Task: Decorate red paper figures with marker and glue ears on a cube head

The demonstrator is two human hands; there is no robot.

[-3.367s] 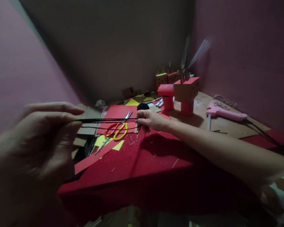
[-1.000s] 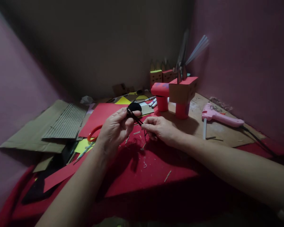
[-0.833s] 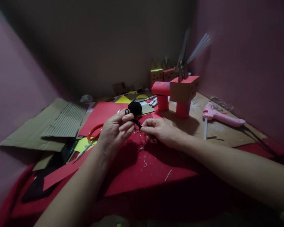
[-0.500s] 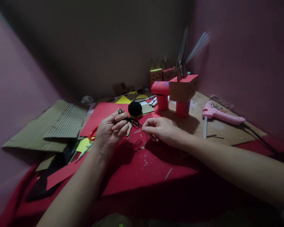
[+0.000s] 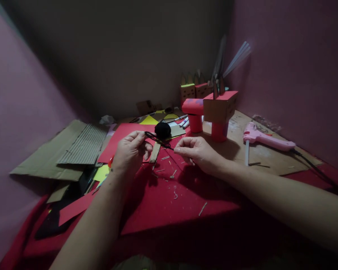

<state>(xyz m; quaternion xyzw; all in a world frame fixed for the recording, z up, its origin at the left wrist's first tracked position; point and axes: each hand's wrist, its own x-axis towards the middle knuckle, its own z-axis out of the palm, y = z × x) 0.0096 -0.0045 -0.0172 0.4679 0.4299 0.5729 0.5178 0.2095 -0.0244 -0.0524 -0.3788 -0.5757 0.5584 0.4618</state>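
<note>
A small bundle of looped black yarn (image 5: 159,141) stretches between my two hands above the red cloth. My left hand (image 5: 132,150) pinches one end of it, its fingers turned down and partly hidden. At the other end, the thumb and forefinger of my right hand (image 5: 194,150) are closed on the yarn. Just behind the bundle sits a black ball of yarn (image 5: 162,130). To the right of it stands a red-and-cardboard animal figure (image 5: 218,108) with a box head, pointed ears and cup-shaped legs.
A pink glue gun (image 5: 266,140) lies on a cardboard sheet (image 5: 273,163) at right, its cord trailing off. Corrugated cardboard (image 5: 83,144), red paper (image 5: 115,140) and a red strip (image 5: 76,208) lie left. Scraps dot the red cloth (image 5: 163,210). Similar box heads (image 5: 187,91) stand behind.
My left hand has turned over, from palm up with fingers curled to knuckles up. The yarn loops now stretch straighter between the hands. The view has shifted slightly.
</note>
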